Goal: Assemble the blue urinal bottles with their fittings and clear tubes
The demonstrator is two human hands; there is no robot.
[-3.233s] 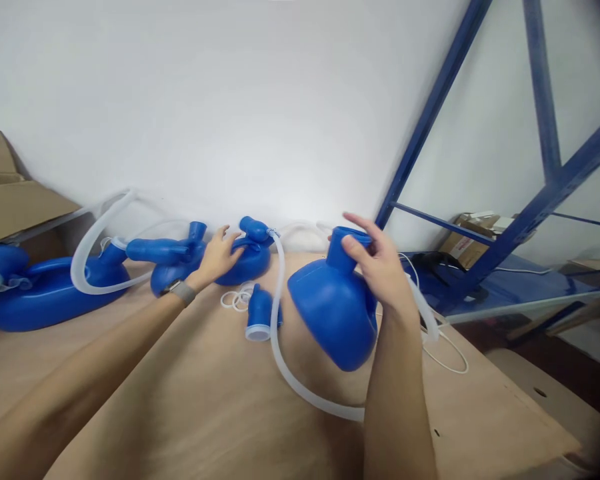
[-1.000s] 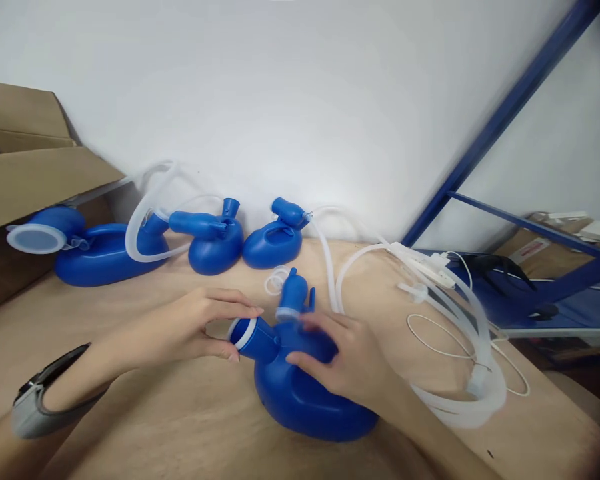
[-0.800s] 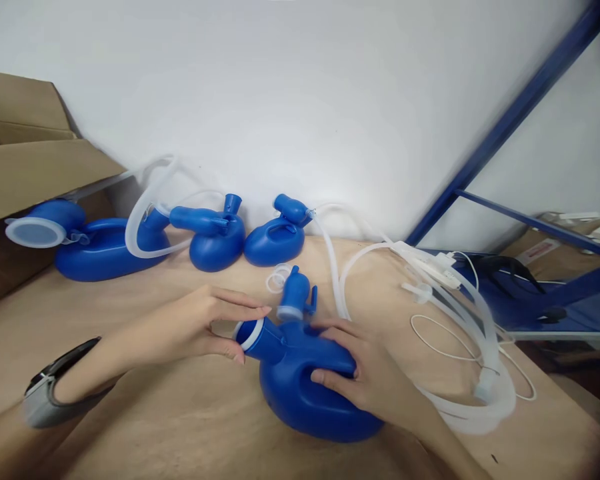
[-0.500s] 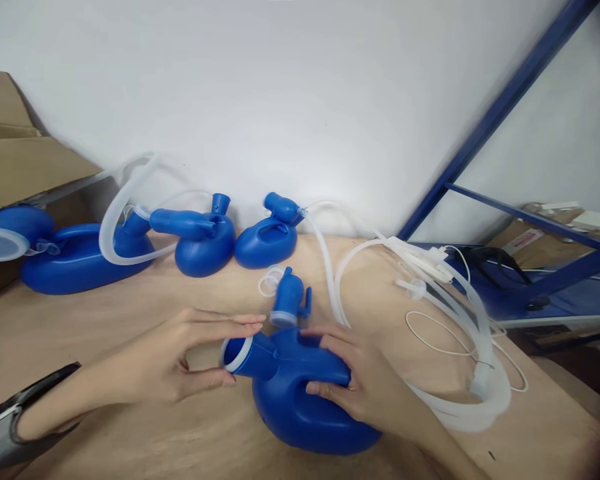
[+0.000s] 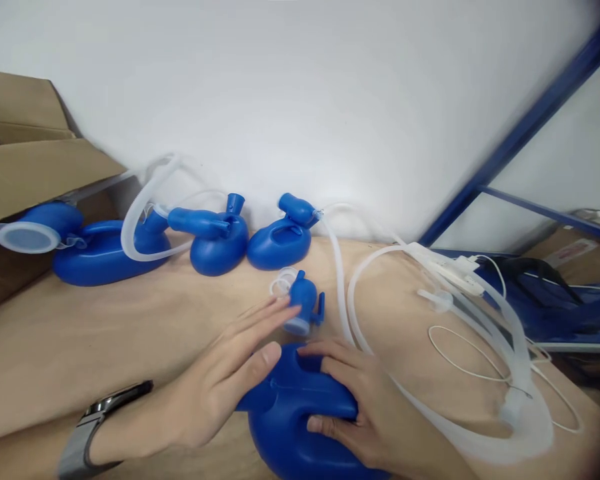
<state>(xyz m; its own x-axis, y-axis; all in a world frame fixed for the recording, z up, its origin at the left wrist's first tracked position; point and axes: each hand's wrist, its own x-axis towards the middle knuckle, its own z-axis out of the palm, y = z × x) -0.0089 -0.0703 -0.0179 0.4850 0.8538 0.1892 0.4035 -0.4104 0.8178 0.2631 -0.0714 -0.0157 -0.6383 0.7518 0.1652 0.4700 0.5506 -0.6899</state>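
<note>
Blue bottle [image 5: 300,393] sits low in my camera view, on the tabletop [image 5: 120,327] as far as I can tell, its handle held between the thumb and fingers of my right hand [image 5: 365,400]. My left hand [image 5: 225,380] is spread wide by the neck, grasping nothing; I can't tell if it touches. I judge this as handling the bottle's mouth, so the next move calls for a steady right grip. Blue cap [image 5: 305,293] and white rings [image 5: 283,280] lie just beyond; clear tube [image 5: 338,267] runs near my right forearm, a possible snag.
</note>
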